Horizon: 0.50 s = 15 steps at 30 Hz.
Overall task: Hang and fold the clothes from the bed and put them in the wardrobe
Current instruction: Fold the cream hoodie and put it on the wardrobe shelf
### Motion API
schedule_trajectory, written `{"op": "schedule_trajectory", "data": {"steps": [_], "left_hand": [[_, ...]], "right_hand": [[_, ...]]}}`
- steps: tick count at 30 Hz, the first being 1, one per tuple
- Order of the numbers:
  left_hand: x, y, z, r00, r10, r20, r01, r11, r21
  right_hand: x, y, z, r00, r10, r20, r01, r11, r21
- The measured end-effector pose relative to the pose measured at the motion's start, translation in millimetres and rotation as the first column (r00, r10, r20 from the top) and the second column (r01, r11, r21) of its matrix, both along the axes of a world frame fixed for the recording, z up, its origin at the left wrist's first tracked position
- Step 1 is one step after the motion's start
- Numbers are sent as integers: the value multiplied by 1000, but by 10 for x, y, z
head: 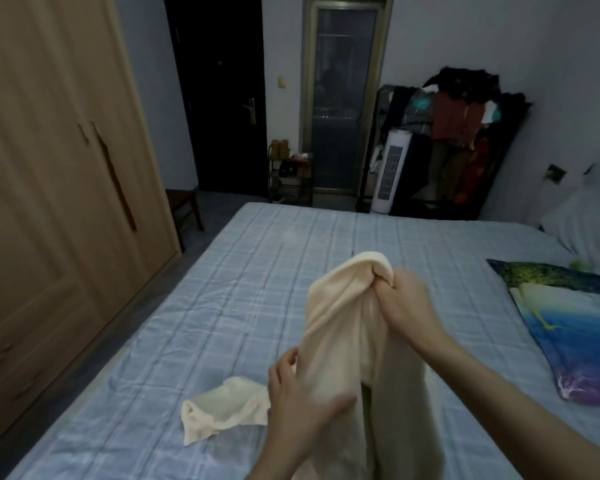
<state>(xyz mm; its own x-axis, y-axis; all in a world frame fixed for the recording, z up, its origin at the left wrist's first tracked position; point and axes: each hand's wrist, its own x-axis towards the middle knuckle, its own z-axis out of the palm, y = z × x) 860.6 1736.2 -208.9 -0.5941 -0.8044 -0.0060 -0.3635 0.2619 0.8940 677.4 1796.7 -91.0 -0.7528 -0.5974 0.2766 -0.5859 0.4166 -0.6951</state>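
Cream garment [343, 341]: soft, light, floppy; held up over bed [257, 271], 6 o'clock. Right hand [407, 299] bunches top; left hand [298, 410] pinches side edge. Best grip: hem/corners.

at three o'clock we see a colourful pillow [561, 327]; toward one o'clock a white tower fan [390, 171] beside a dark cluttered rack [465, 133]; at twelve, a dark door [222, 98].
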Motion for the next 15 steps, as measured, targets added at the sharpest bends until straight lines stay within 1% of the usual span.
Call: {"op": "schedule_trajectory", "data": {"steps": [1,2,3,4,6,8,9,10,11,13,14,15], "left_hand": [[-62,54,-44,998,-69,13,69,997,20],[-142,47,-90,992,-122,-17,122,991,55],[-228,-8,-111,985,-154,-75,159,985,73],[-301,-105,-108,982,-152,-113,159,986,56],[-419,-396,-18,984,-74,-162,71,997,-25],[-474,-690,192,980,34,-195,-44,998,-48],[-491,-817,316,977,70,-202,-84,995,-61],[-499,-923,464,975,71,-209,-90,993,-80],[-502,-1012,616,976,44,-213,-72,990,-125],[-498,-1150,942,983,-47,-179,-7,957,-292],[-481,-1207,1101,990,-80,-118,26,914,-405],[-453,-1268,1237,996,-84,-21,59,829,-556]], "right_hand": [[-26,53,49,1000,-5,9,5,1000,-10],[-49,101,94,1000,-4,5,4,1000,-4],[-67,155,133,1000,8,-12,-8,1000,10],[-102,210,151,999,23,-47,-22,999,27],[-204,353,158,984,27,-174,-8,994,105],[-336,548,155,943,24,-332,57,971,233],[-405,651,153,918,41,-394,81,954,288],[-463,742,136,899,59,-434,105,933,345],[-504,813,113,885,77,-459,138,899,417],[-559,906,45,873,109,-475,206,802,561],[-590,937,6,864,120,-488,235,763,602],[-630,975,-8,854,117,-507,265,741,617]]}}
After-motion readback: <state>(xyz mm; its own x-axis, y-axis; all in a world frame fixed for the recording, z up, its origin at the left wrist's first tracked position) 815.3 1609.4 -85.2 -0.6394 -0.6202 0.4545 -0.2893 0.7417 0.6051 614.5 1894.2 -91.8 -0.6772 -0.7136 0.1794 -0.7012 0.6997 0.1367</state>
